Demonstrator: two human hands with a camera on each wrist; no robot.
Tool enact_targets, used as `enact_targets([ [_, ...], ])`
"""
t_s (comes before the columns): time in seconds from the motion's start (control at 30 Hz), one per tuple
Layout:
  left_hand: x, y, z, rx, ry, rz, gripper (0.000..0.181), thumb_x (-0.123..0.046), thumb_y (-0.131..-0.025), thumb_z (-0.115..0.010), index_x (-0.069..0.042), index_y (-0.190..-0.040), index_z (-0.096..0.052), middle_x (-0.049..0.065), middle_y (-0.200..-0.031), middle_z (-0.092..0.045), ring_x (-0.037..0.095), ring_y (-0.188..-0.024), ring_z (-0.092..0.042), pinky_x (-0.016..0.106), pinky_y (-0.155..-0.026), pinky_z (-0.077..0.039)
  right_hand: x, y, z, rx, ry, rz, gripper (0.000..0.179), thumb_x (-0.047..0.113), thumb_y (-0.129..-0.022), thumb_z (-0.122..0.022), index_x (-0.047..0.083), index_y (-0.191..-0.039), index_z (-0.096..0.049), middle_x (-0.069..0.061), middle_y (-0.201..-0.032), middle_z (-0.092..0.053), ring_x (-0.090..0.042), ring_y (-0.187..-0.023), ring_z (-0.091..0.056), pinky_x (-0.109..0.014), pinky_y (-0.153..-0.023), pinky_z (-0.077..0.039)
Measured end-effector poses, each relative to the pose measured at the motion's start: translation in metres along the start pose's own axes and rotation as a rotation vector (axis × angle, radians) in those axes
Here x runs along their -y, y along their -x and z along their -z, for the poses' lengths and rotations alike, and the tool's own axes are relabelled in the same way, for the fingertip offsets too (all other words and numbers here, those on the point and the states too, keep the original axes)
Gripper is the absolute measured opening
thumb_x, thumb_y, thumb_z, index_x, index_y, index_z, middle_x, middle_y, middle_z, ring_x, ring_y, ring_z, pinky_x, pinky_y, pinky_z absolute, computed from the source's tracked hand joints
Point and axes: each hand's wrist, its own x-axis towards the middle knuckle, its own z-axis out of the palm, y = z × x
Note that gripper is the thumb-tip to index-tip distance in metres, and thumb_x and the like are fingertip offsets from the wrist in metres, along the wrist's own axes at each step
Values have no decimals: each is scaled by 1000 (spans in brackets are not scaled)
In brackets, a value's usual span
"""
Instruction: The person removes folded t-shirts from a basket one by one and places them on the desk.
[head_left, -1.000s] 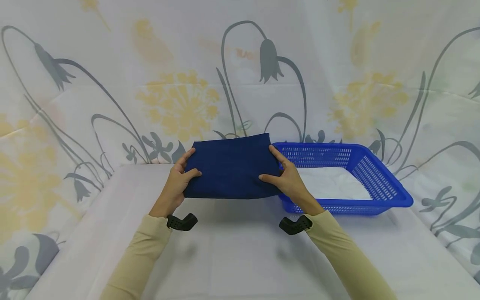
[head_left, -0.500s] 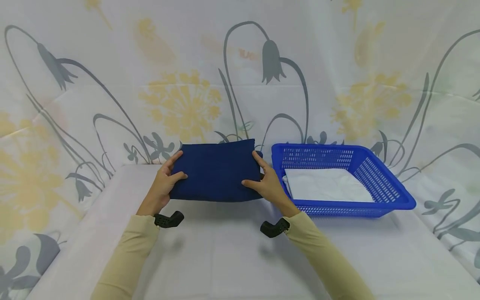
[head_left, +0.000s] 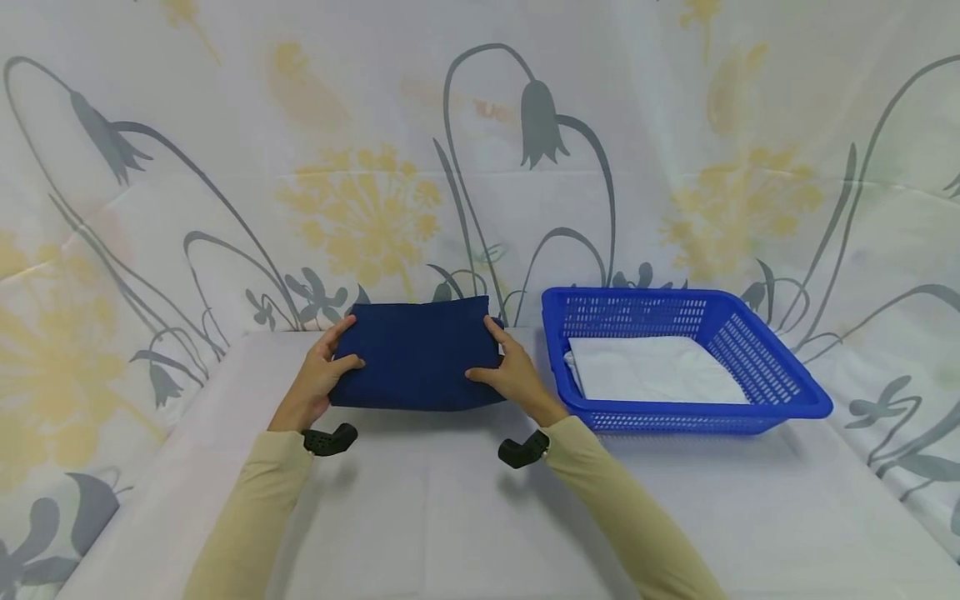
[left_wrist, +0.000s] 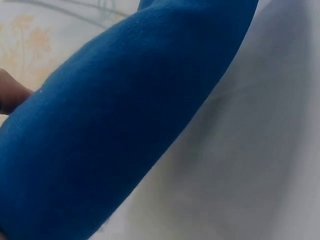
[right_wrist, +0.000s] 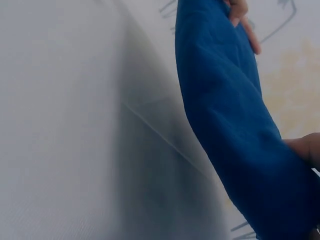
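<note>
A folded dark blue cloth point(head_left: 416, 354) is held up by its two short sides, tilted, its lower edge above a shadow on the table. My left hand point(head_left: 311, 379) grips the left side, thumb on the near face and fingers reaching to the edge and behind. The right hand point(head_left: 513, 379) grips the opposite side in the same way. In the left wrist view the blue cloth point(left_wrist: 115, 115) fills much of the picture. The right wrist view has the cloth point(right_wrist: 225, 110) sagging a little between the hands. Fingers behind the cloth are hidden.
A blue plastic basket point(head_left: 693, 408) with perforated walls stands on the table to the right. A folded white cloth point(head_left: 660, 371) lies flat inside it. White covering drapes the table point(head_left: 450, 517), and a flower-patterned curtain point(head_left: 480, 217) hangs behind.
Both hands have carried the blue cloth left and down, away from the basket and closer to the table. The grip stays the same, and more of the white cloth shows.
</note>
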Motion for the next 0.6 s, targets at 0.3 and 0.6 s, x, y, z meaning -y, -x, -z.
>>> enact_targets([
  [0.3,13,-6,16,41,5,22,84,9,-87,-54,-20,-157,-17,11,-159,-15,36,-138,-28,27,-85,-49,-11,-14,-14,29,36,-44,95,6,-80,-79,17,-156,-22,-12,-153,-32,-36,-117,-55,-43,-93,-47],
  [0.6,25,-13,25,42,-15,59,84,10,-87,-55,-15,-157,-15,11,-160,-10,35,-136,-28,24,-84,-48,-20,-24,-26,44,86,-89,97,8,-77,-81,15,-155,-23,-16,-152,-33,-36,-123,-50,-47,-100,-40],
])
